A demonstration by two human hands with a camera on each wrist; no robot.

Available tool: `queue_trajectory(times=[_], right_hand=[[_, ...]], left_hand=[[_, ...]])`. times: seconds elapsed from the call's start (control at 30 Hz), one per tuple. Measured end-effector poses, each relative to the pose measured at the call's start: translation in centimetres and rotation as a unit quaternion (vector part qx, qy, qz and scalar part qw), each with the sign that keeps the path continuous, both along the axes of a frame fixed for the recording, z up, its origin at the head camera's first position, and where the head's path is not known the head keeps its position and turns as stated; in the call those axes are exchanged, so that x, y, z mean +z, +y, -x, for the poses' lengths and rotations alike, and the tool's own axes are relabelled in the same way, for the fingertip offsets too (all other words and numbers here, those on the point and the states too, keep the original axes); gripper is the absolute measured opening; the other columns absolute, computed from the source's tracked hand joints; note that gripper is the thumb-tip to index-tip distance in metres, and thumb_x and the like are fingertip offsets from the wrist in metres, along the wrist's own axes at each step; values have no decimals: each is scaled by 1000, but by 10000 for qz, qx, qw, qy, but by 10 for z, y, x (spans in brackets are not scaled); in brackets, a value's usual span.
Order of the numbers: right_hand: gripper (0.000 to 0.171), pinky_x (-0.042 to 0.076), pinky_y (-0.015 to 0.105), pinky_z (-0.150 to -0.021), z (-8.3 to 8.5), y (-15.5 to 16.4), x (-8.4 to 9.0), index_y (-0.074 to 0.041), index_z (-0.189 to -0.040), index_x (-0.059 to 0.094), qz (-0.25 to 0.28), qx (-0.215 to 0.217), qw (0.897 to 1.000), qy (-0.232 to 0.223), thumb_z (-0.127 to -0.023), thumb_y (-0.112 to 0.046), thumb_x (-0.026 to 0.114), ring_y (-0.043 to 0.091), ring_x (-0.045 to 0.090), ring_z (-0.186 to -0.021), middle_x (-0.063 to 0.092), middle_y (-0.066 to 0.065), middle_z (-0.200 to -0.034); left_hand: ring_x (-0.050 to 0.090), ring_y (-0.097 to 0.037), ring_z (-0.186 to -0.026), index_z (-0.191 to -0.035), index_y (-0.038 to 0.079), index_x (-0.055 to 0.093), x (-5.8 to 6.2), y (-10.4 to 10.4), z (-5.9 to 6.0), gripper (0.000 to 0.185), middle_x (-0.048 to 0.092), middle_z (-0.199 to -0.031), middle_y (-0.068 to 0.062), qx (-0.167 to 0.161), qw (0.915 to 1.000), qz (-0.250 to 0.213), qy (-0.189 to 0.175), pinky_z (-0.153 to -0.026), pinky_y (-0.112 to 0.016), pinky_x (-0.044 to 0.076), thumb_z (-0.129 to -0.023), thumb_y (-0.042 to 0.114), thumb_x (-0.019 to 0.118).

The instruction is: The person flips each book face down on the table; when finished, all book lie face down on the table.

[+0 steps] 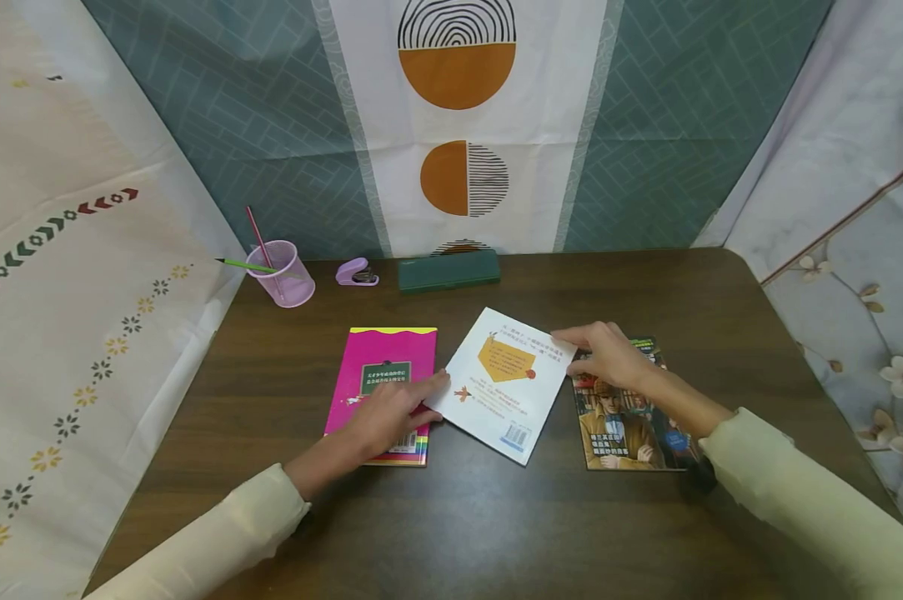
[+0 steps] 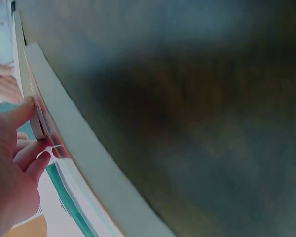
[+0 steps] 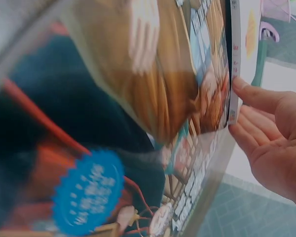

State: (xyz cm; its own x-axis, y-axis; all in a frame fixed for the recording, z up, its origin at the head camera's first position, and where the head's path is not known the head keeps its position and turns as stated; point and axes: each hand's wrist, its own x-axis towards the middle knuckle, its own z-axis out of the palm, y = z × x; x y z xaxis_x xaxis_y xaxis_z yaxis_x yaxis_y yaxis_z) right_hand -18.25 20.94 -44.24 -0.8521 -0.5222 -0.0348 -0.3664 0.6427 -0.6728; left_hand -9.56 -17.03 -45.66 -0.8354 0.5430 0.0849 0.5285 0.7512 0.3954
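Note:
A white book, its back cover up with an orange patch and a barcode, lies at a slant between two other books. My left hand pinches its left corner, thumb above and fingers beneath, while reaching across the pink book. At the upper right corner, my right hand grips it by thumb and fingers; the right wrist view shows them at the spine. Beneath the right wrist is a book with a detective on its cover, partly hidden by that hand and forearm.
Along the back of the brown table stand a pink mesh pencil cup with two pencils, a purple stapler and a dark green case. Patterned cloth hangs behind and at both sides.

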Motion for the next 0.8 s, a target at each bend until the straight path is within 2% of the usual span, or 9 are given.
queue_trajectory(times=[0.23,0.37,0.47,0.53,0.67,0.8], right_hand=[[65,59,51,-96,17,0,0,4,-147,59,-102,318,9993,-144,-87,9,83,41,67,-125,65,23,-142],[65,61,40,-89,25,-2,-1,1,-149,58,-107,422,9984,-372,-88,9,82,37,70,-120,64,21,-144],[65,58,33,-83,30,-3,-2,1,-149,59,-172,569,9973,-423,-88,7,82,33,70,-115,64,21,-143],[65,57,30,-83,33,-4,-3,1,-148,60,-247,670,9967,-389,-88,6,83,31,71,-115,65,21,-143],[65,57,30,-82,38,-7,-4,0,-148,60,-313,769,9958,-396,-88,5,83,29,71,-113,66,21,-142],[63,60,36,-87,40,-10,-2,0,-148,61,-297,786,9955,-445,-89,4,83,33,70,-116,66,21,-142]], left_hand=[[76,-19,-110,-146,12,66,-5,4,-15,66,71,-138,-5,-123,9995,-155,240,-81,-24,61,-86,25,91],[77,-18,-106,-144,11,68,-8,4,-23,67,73,-135,-5,-156,9988,-270,377,-78,-23,61,-83,25,93],[77,-18,-105,-144,11,68,-9,4,-28,67,73,-135,-6,-185,9983,-309,450,-77,-22,61,-83,25,94],[77,-18,-105,-143,10,69,-10,4,-31,66,72,-135,-6,-210,9980,-329,497,-75,-20,60,-83,24,93],[78,-17,-99,-142,9,70,-10,5,-36,63,72,-136,-7,-249,9975,-367,556,-65,-14,54,-84,23,93],[78,-18,-100,-140,8,70,-10,7,-41,62,72,-135,-8,-264,9970,-417,600,-62,-13,51,-84,22,93]])
